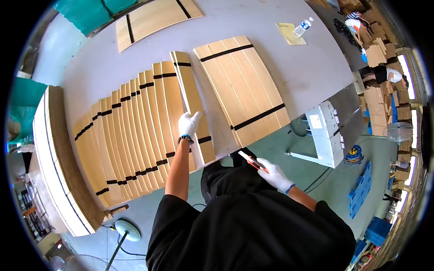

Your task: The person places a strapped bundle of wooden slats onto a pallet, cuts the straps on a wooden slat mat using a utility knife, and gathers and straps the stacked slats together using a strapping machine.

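Note:
My left hand (190, 124), in a white glove, grips a narrow light wooden panel (192, 95) with black strips near both ends. To its left, a row of similar panels (135, 131) overlaps like a fan on the grey table. A wider panel of joined boards (242, 86) with two black bands lies to the right of the held one. My right hand (273, 174), also gloved, is closed around an orange and black cutter (254, 163) beyond the table's front edge, its pale end pointing up and left.
On the grey table (316, 77) are a water bottle (303, 27) on yellowish paper and another banded panel (156, 20) at the back. A tall stack of boards (68, 158) stands left. A white metal box (325, 135) stands right; co-workers (391, 77) are farther right.

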### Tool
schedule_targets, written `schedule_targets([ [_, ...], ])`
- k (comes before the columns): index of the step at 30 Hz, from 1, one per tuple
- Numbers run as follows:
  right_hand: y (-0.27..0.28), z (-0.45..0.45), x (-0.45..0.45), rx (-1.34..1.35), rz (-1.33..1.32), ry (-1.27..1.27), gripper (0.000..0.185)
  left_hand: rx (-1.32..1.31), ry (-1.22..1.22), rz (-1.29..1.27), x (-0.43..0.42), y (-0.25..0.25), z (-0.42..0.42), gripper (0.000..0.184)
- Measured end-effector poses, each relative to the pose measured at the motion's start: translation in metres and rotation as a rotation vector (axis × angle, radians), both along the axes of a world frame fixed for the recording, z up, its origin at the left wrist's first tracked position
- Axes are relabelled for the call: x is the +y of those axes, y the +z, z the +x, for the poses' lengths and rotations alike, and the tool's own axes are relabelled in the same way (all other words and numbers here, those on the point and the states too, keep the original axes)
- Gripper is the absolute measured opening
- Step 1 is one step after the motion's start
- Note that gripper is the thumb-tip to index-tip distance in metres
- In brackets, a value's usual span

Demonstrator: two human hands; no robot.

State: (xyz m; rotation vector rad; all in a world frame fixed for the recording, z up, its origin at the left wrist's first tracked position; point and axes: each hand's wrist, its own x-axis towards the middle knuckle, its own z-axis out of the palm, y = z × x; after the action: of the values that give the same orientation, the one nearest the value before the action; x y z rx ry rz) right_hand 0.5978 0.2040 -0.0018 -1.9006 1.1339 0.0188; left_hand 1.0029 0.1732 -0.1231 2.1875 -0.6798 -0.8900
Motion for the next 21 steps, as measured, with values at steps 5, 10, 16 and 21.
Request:
schedule_targets([
  [5,-0.003,0.040,-0.033,-0.127,0.073,-0.007,0.053,-0.314,-0.134,0.125,0.022,0.019,0.014,0.058],
  [10,-0.013,0.055,-0.092,-0.251,0.108,-0.014,0.051,-0.382,-0.084,0.325,0.033,0.040,0.015,0.048],
  [16,-0.041,0.061,-0.202,-0.450,0.226,-0.094,0.050,-0.715,0.174,0.246,-0.008,0.048,-0.024,0.026],
  [21,-0.052,0.083,-0.278,-0.441,0.209,-0.099,0.050,-0.271,0.123,0.100,-0.067,-0.001,-0.064,0.037],
])
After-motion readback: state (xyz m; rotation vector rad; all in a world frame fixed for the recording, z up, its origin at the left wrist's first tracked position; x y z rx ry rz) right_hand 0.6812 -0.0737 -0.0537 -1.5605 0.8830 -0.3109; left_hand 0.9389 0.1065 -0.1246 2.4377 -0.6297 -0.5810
